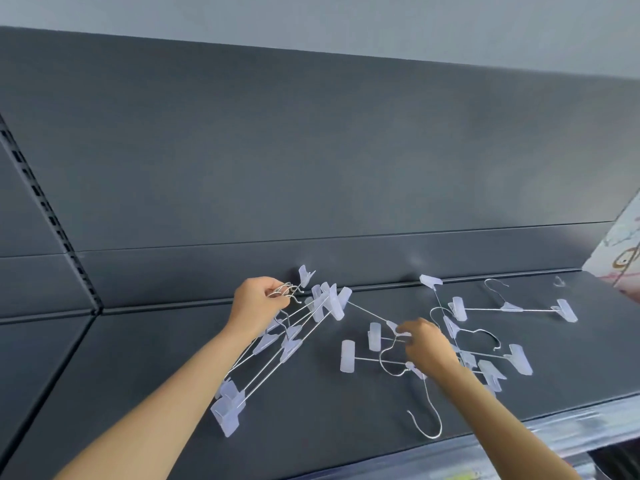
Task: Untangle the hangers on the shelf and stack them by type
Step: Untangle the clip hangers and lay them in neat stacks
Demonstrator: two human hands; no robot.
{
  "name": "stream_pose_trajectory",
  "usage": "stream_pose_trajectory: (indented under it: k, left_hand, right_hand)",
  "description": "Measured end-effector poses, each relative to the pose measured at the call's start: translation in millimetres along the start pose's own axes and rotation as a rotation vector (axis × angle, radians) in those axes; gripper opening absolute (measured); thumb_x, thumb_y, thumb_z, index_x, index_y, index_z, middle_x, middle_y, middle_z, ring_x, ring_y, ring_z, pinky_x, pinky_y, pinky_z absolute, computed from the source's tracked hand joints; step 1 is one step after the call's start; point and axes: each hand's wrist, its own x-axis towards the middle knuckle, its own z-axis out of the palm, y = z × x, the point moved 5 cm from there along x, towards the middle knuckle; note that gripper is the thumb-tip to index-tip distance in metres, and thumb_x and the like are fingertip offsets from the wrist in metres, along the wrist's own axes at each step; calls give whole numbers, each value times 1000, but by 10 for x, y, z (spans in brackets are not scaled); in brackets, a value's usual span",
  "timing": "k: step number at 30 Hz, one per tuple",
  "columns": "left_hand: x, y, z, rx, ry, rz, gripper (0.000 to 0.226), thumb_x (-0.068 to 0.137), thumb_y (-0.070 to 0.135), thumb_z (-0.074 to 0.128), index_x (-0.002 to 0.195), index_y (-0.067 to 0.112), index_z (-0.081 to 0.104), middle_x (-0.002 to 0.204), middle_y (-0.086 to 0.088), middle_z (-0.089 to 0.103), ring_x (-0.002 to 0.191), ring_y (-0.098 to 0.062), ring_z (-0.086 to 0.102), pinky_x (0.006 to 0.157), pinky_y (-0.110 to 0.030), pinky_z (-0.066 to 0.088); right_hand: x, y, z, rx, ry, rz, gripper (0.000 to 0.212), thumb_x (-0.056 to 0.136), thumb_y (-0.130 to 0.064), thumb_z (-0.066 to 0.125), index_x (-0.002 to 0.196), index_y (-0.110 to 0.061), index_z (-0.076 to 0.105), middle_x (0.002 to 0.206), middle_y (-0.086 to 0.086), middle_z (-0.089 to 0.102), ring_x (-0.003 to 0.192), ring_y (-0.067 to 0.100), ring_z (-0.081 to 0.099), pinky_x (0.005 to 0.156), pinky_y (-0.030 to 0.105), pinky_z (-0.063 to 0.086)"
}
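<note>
On a dark grey shelf (173,358) lie metal clip hangers with translucent white clips. My left hand (256,304) grips the wire hooks of a gathered bundle of several hangers (277,344), which slants down to the lower left. My right hand (427,342) pinches the middle of one hanger in a tangled pile (460,344) on the shelf. One hanger (512,308) lies apart at the back right. A loose hook (431,417) points toward the front edge.
The shelf's dark back panel (311,161) rises behind the hangers. A slotted upright (45,209) runs along the left. A pale printed box (623,251) stands at the right end. The shelf's front edge (554,434) runs along the lower right.
</note>
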Motion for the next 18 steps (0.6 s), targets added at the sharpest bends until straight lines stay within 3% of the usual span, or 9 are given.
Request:
stream_pose_trajectory:
  k: [5, 8, 11, 14, 16, 18]
  left_hand:
    - [31, -35, 10, -6, 20, -8, 9, 77, 0, 65, 81, 7, 69, 76, -9, 64, 72, -22, 56, 64, -25, 41]
    - [43, -62, -23, -12, 34, -27, 10, 76, 0, 65, 76, 10, 66, 70, -5, 62, 66, -20, 53, 59, -22, 39]
    - [44, -120, -115, -22, 66, -46, 12, 76, 1, 66, 71, 12, 65, 67, -3, 60, 63, -18, 51, 59, -24, 39]
    - [53, -216, -235, -48, 98, -73, 18, 75, 0, 65, 65, 14, 64, 64, -6, 58, 61, -19, 48, 60, -27, 38]
    - [56, -270, -296, -64, 112, -93, 19, 75, 0, 65, 63, 14, 63, 64, -6, 58, 61, -21, 48, 61, -28, 38]
    - [51, -295, -323, -65, 113, -98, 19, 74, -1, 65, 63, 14, 63, 64, -7, 58, 62, -21, 47, 61, -28, 37]
  right_hand:
    - [-62, -76, 156, -39, -85, -123, 43, 83, -13, 55, 120, -34, 57, 131, -1, 42, 125, 21, 34, 103, 35, 30]
    - [-41, -152, 159, -79, -74, -155, 19, 84, -23, 59, 101, -27, 66, 131, -3, 42, 123, 19, 35, 99, 33, 28]
    - [20, -146, 137, -106, -71, -176, 15, 85, -22, 57, 95, -22, 68, 127, -1, 46, 117, 21, 41, 94, 32, 35]
    - [86, -145, -62, 144, 43, -143, 14, 84, -11, 57, 88, -14, 69, 105, 5, 55, 96, 22, 53, 79, 29, 42]
    - [127, -135, -283, 320, 180, -97, 13, 84, -7, 57, 85, -9, 70, 89, 3, 56, 80, 19, 52, 70, 24, 36]
    - [174, -144, -449, 454, 209, -52, 14, 85, -4, 56, 79, -8, 69, 73, 0, 57, 68, 17, 50, 62, 21, 36]
